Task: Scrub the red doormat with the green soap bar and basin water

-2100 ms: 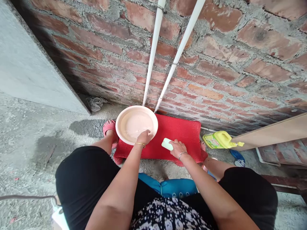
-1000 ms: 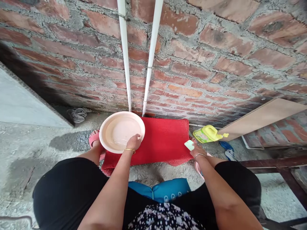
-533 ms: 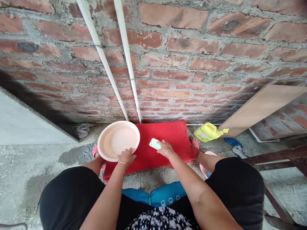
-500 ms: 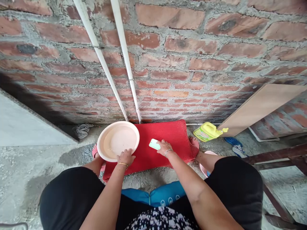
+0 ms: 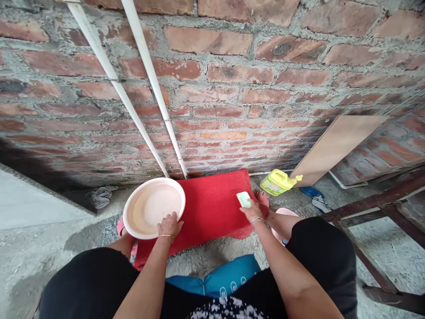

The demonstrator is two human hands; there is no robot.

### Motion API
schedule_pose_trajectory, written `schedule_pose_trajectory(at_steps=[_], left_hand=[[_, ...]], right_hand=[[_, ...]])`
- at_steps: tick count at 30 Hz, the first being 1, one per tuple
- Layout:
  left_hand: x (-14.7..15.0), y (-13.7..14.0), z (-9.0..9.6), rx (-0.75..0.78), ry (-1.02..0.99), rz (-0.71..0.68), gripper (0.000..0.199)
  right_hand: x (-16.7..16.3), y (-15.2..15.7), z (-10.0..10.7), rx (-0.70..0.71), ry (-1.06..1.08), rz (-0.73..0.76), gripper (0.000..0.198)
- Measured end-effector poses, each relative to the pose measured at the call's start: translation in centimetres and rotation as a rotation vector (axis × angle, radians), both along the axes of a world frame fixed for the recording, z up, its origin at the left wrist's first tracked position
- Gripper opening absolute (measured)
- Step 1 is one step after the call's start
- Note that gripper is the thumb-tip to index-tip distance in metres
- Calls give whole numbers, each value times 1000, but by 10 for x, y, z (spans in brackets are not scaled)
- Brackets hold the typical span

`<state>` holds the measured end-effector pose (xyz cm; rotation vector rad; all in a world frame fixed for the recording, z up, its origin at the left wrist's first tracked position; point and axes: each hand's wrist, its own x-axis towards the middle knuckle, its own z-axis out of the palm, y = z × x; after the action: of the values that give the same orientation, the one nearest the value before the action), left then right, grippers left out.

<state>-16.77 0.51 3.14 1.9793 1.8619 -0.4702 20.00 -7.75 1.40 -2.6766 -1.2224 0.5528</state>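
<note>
A pale pink basin (image 5: 134, 231) of water stands at the left, partly over a red mat (image 5: 212, 199) that lies on the ground. My left hand (image 5: 169, 226) rests over the basin's near right rim and grips it, fingers bent inward. In my right hand (image 5: 251, 212) is a flat pale-green block (image 5: 243, 199) with rounded corners, held above or against the mat's right end. Its underside is hidden, so I cannot tell whether it is a scrubbing brush or a bar of soap.
A yellow jug (image 5: 278, 181) stands by the brick wall (image 5: 219, 97), near a leaning board (image 5: 335, 141). White pipes (image 5: 156, 88) run down the wall. A pink tub (image 5: 285, 212) is half hidden by my right leg. A wooden frame (image 5: 368, 261) stands at the right, a blue bag (image 5: 229, 274) below me.
My right hand has moved the pale-green block rightward across the mat, towards its right end. My left hand stays on the basin rim. The whole view has shifted a little.
</note>
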Motion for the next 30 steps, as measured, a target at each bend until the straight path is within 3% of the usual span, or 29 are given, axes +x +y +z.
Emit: schedule_pose_trajectory(at_steps=[2,6,10,13,15,19,22,24,27,30], left_hand=[[-2,6,-6,-9,-3,-42,39],[-4,18,-14,-73,-9,-118,37],[0,20,-17,-14,26,-99,26],[3,18,-17,21,32,-93,23],[4,17,-15,25,34,-93,23],[6,18,-11,7,45,-81,24],[7,19,-9,-6,52,-66,26],[7,19,-10,-13,58,-64,26],[7,19,-11,-14,63,-57,25],[8,19,-10,-11,55,-50,25]], right_hand=[[-44,14,-4,-16,56,134,59],[-114,42,-6,-35,58,554,58],[-124,58,-9,-63,35,686,54],[-82,53,-15,-68,-23,591,54],[-38,39,-18,-57,-59,444,54],[47,-1,-22,-44,10,-120,58],[72,-11,-24,14,51,-486,60],[68,-2,-26,108,78,-511,59],[50,19,-27,209,148,-362,58],[40,31,-28,109,165,-236,59]])
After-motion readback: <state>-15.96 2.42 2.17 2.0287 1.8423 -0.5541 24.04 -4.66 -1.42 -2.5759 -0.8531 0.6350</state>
